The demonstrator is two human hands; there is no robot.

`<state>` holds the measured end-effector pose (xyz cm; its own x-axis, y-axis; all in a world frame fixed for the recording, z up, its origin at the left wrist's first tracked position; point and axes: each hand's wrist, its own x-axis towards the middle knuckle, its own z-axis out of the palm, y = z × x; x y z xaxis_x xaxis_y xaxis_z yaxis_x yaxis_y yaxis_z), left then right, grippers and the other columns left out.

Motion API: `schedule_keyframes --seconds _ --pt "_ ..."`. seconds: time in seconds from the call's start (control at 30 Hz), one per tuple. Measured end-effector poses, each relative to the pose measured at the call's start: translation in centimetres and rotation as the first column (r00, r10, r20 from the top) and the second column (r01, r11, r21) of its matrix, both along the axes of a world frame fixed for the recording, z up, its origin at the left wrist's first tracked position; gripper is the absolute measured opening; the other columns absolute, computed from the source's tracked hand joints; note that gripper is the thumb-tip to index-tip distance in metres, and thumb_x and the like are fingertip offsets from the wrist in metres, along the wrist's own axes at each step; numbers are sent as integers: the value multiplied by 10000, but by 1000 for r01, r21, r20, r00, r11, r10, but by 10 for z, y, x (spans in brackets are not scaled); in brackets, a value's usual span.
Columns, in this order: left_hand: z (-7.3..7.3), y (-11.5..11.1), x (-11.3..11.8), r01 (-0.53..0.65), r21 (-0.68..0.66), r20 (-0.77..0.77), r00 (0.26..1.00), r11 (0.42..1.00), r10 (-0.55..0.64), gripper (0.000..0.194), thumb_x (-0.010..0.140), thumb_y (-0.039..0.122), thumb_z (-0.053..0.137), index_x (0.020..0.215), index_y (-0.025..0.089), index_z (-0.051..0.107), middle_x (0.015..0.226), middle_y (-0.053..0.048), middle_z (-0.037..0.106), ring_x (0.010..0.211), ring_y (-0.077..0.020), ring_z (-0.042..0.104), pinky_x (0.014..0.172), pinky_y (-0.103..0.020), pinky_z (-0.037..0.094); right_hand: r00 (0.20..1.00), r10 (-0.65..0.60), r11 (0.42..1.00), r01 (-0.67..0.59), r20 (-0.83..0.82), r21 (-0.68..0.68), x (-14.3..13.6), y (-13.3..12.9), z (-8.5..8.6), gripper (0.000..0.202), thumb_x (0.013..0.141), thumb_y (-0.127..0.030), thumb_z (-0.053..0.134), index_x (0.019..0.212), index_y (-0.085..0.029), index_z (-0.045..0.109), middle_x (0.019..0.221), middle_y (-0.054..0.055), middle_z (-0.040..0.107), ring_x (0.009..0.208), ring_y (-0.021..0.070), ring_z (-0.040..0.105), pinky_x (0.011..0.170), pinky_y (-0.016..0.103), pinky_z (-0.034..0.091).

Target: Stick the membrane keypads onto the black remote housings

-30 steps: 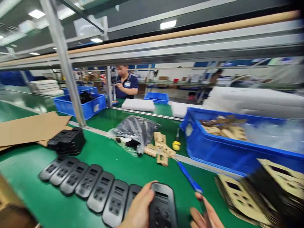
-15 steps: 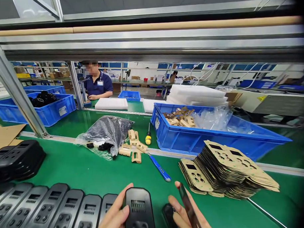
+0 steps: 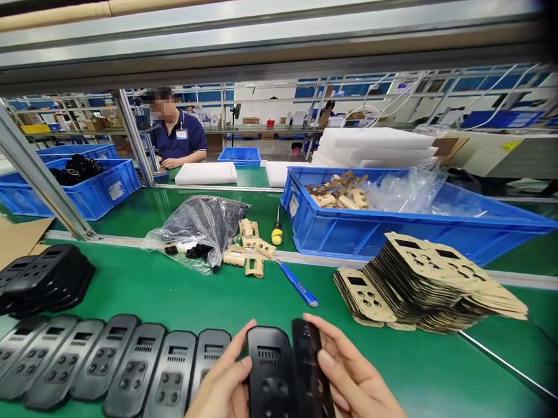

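Observation:
Near the front of the bench, my left hand is closed around the left side of a black plastic housing, which has a small window, slots and raised round buttons. My right hand grips a thin, glossy dark panel by its right edge, fingers along its side. The panel stands tilted right beside the housing; whether the two touch lower down I cannot tell. Left of my left hand lies a row of similar black housings, face up.
Stacked black covers sit at the left. Beyond my hands are a plastic bag, beige plastic parts, a screwdriver and a blue cutter. Tan die-cut sheets and a blue bin stand right. A person sits opposite.
The glossy panel has moved left to the housing and turned from nearly edge-on to show more of its face. My view has tilted down slightly. The left hand still holds the housing.

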<state>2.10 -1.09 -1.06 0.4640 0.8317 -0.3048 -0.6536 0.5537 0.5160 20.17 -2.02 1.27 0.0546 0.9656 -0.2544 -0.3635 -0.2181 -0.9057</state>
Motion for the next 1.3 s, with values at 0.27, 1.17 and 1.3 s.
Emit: schedule_keyframes --seconds 0.27,1.17,1.3 --pt "4 -5 7 48 -45 -65 997 998 -51 742 837 261 619 1468 211 231 1192 -121 650 1051 -244 621 939 -362 396 959 126 984 -154 254 91 -9 -2 -11 462 812 -505 636 1198 -256 592 756 -35 499 365 36 444 359 182 347" --pt "-21 -12 10 26 216 -178 984 976 13 814 784 338 705 1461 251 261 1274 -140 595 1145 -297 558 930 -398 420 871 80 970 -180 484 165 -11 -1 -35 484 861 -479 564 1319 -341 493 846 -17 415 397 45 431 279 172 387" --pt "-21 -14 12 -2 242 -245 967 970 63 675 811 362 673 1411 240 386 1324 -103 568 1237 -257 482 1050 -366 326 777 82 945 -259 624 198 -5 1 -30 448 872 -434 559 1285 -262 546 749 -3 496 542 119 490 495 235 471"
